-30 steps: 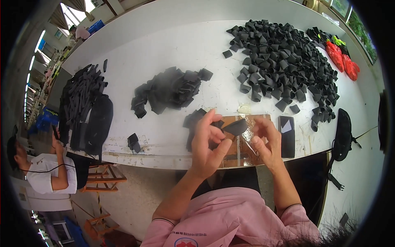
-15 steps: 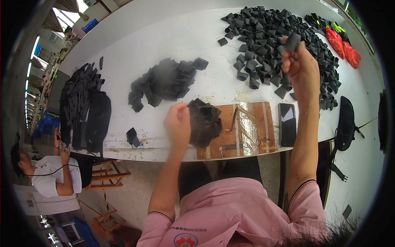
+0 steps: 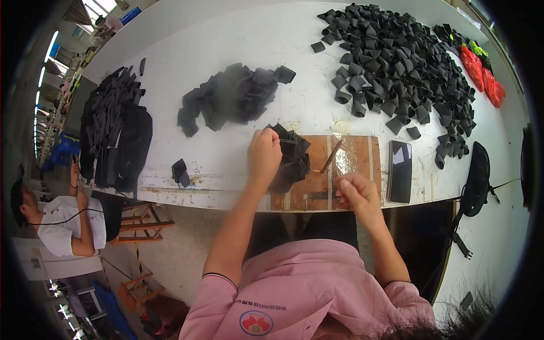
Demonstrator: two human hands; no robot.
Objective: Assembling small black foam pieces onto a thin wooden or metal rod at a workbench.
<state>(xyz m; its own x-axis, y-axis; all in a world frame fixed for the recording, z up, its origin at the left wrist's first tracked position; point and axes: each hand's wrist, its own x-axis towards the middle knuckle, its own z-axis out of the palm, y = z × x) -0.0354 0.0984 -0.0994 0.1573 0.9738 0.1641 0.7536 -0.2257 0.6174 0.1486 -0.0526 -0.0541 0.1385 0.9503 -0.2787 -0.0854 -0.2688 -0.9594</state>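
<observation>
My left hand (image 3: 264, 153) is closed, its fingers curled against the left side of a small heap of black fabric pieces (image 3: 293, 164). What the fingers grip, if anything, is hidden. That heap rests on the left part of a brown wooden board (image 3: 360, 153) at the table's front edge. Above the board's right front part is my right hand (image 3: 360, 195), thumb and fingers drawn together; no black piece shows in it. A thin brown stick (image 3: 331, 157) lies slantwise on the board, just beyond the right hand.
Black fabric loops (image 3: 396, 68) cover the far right in a large pile. Another black pile (image 3: 226, 96) lies left of centre, and black strips (image 3: 113, 107) at the far left. A phone (image 3: 400, 170) sits right of the board. One person (image 3: 65, 221) sits at the left.
My right hand has come back from the large pile to the board, and the black loop it held is gone from it. My left hand has shifted slightly right, against the small heap.
</observation>
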